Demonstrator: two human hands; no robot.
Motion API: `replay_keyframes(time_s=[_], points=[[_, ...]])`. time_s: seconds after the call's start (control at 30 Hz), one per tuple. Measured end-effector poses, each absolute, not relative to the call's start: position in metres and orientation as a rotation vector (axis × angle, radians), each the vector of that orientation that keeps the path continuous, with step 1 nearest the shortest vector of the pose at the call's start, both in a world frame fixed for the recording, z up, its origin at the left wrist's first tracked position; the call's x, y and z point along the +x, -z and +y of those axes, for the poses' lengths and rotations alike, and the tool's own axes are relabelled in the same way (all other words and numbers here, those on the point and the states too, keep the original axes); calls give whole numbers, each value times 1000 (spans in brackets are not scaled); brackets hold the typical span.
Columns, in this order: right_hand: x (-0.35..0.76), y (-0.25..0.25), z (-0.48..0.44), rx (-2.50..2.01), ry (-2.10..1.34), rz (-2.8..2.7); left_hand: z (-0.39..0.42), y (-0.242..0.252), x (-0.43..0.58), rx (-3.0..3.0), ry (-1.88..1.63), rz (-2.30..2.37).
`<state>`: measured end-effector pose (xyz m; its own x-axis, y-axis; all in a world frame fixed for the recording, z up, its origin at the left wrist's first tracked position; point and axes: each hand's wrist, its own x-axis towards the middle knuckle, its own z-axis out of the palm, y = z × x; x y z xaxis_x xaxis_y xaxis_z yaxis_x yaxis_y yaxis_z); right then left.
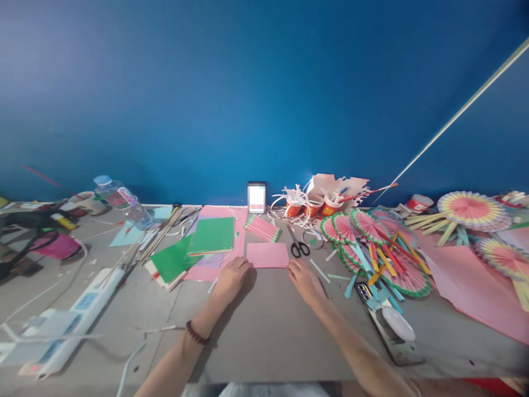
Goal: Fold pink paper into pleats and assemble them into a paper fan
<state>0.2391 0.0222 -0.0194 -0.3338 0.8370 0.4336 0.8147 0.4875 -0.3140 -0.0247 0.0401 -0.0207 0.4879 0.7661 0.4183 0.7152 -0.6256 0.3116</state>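
Observation:
A pink sheet of paper (268, 255) lies flat on the grey table in front of me. At its near left corner my left hand (235, 274) is closed, its fingertips on the edge. My right hand (305, 280) pinches the near right corner in the same way. Just beyond the sheet lies a pleated pink paper strip (263, 227) with green edges. Black-handled scissors (300, 249) rest beside the sheet, close to my right hand. Left of the sheet, a stack of green paper (212, 235) sits on larger pink paper.
Finished paper fans (372, 226) pile up at the right, near a phone (390, 331) with a white mouse on it. Red cups (330, 204) and a small screen (257, 198) stand by the blue wall. A bottle (124, 198) and power strip (78, 320) are left.

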Motion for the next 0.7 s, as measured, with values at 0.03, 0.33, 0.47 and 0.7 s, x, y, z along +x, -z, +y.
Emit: replay_keyframes(time_s=[0.03,0.33,0.47,0.7], points=[[238,19,21,-1363,-44,-2193,40,20,-25,2635,-806,1305],[237,25,23,-1379,21,-2198,41,23,-26,2614,-767,1301],[236,26,21,-1385,36,-2211,42,21,-24,2571,-781,1333],[232,22,10,-1440,45,-2203,33,12,-20,2642,-644,1351]])
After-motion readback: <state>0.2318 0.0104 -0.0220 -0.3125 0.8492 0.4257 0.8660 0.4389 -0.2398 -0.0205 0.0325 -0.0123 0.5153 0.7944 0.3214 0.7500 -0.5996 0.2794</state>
